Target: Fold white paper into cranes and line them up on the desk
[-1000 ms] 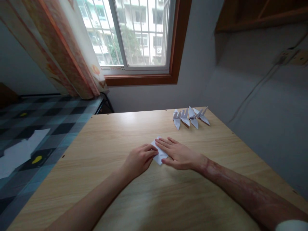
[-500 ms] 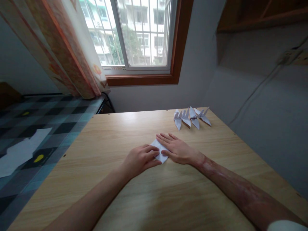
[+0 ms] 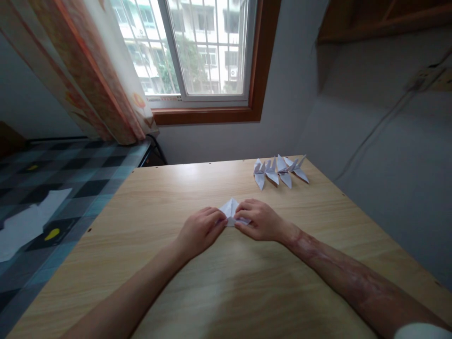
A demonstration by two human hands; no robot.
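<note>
Folded paper, white, one, peaked toward the far edge of the desk and well in from its left and right edges; side corners hidden under fingers; contact with the desktop cannot be told. Left hand: fingers curled, thumb and fingertips closed on the paper's left side. Right hand: likewise curled, pinching the right side; sleeve pale, cut off at the lower right. Paper birds, white, four, in a row at the desk's far right corner, overlapping and partly hiding one another. Loose sheets, white, on a checked bedcover beyond the desk's left edge; cut off, count uncertain. Window: lower frame bears small marks, too small to read. Wall sockets: blurred, partly cut off.
</note>
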